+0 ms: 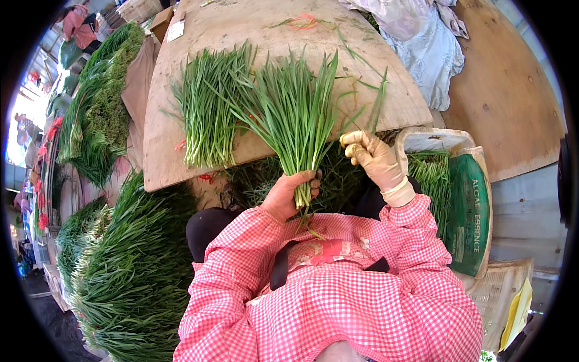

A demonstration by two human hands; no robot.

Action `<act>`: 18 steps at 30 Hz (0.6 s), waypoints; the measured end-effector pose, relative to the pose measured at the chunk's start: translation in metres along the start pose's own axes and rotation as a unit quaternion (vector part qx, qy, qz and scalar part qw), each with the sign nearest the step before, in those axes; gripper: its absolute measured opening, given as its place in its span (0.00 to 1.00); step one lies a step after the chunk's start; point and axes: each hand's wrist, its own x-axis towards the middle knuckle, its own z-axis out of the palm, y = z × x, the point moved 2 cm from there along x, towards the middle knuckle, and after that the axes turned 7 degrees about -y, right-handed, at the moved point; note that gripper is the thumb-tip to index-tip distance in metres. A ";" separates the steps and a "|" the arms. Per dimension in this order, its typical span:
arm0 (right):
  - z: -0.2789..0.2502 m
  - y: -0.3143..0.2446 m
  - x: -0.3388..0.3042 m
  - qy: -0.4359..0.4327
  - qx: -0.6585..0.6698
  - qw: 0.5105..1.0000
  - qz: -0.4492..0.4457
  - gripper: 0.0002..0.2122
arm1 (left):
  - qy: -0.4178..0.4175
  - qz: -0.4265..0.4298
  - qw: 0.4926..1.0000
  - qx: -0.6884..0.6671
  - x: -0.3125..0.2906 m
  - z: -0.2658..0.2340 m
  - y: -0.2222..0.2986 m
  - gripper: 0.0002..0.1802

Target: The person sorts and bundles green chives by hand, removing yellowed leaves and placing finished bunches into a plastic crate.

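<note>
A bunch of garlic chives (297, 123) is gripped near its pale stem ends by my bare left hand (284, 196); its green leaves fan out over the table's near edge. My right hand (375, 161), in a soiled pale rubber glove, is raised right of the bunch and apart from it. Its fingers are curled in, and whatever they may hold is hidden. On the wooden tabletop (211, 24), left of my bunch, lies another pile of chives (211, 108), stems toward me. Loose leaves (379, 99) are strewn to the right.
Large heaps of chives (132, 265) stand at my left, with more greens (102, 114) beyond. A basket (435, 137) holding cut greens and a green printed sack (469, 217) sit at my right. Pale cloth (425, 54) hangs at the table's far right; red ties (303, 22) lie far back.
</note>
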 end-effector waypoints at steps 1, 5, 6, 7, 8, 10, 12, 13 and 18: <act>-0.002 0.010 0.000 -0.041 0.025 0.999 0.019 0.09 | 0.005 0.003 1.000 0.023 0.000 0.004 0.001 0.14; 0.017 -0.003 0.004 -0.135 -0.003 0.976 0.169 0.24 | 0.013 0.008 0.995 0.103 -0.003 0.010 0.002 0.13; 0.020 0.007 0.004 -0.128 -0.009 0.980 0.150 0.27 | 0.000 0.006 0.992 0.129 -0.004 0.008 -0.002 0.12; 0.024 0.015 0.008 -0.125 -0.013 0.985 0.122 0.30 | -0.011 0.010 0.987 0.162 -0.003 0.010 0.000 0.12; 0.031 0.019 0.013 -0.078 0.041 0.995 0.057 0.29 | 0.001 0.015 0.979 0.202 -0.006 0.019 0.001 0.12; 0.040 0.021 0.017 -0.002 0.107 0.994 0.003 0.25 | -0.011 0.030 0.972 0.234 -0.009 0.024 -0.003 0.15; 0.043 0.023 0.015 0.032 0.166 0.985 0.039 0.20 | -0.039 0.022 0.975 0.216 -0.007 0.013 -0.007 0.17; 0.042 0.023 0.013 0.041 0.203 0.976 0.060 0.18 | -0.064 0.022 0.976 0.205 -0.003 0.009 -0.007 0.16; 0.045 0.022 0.008 0.052 0.258 0.963 0.058 0.15 | -0.095 0.010 0.986 0.133 -0.004 0.004 -0.011 0.19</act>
